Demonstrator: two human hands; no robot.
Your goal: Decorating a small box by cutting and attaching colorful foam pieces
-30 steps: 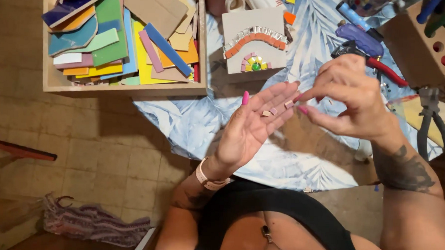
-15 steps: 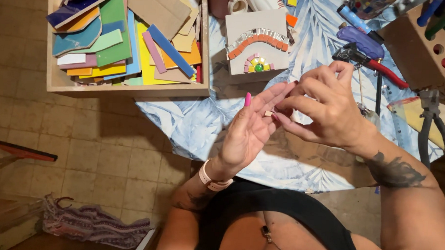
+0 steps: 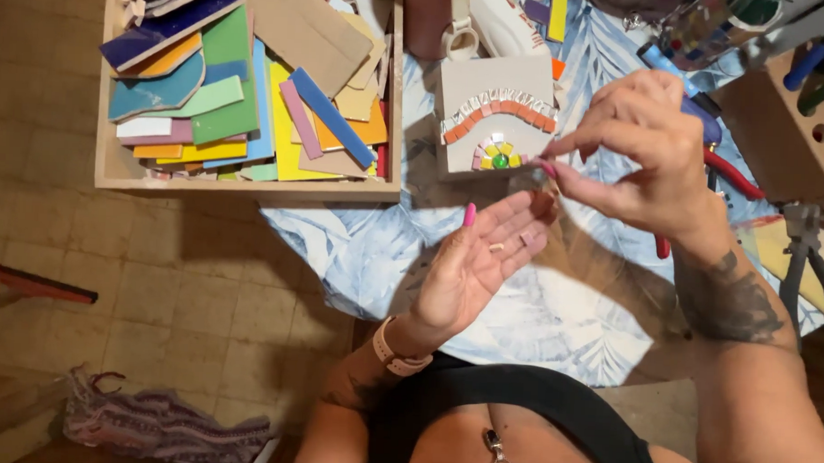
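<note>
head view: left hand (image 3: 479, 261) flat, palm up at frame centre, small tile chips (image 3: 512, 244) lying on fingers; right hand (image 3: 639, 144) pinched above fingertips, whether chip held cannot tell; step looks like picking chip for mosaic plaque (image 3: 493, 125) at upper centre; next calls for fine pinch, steady placing
</note>
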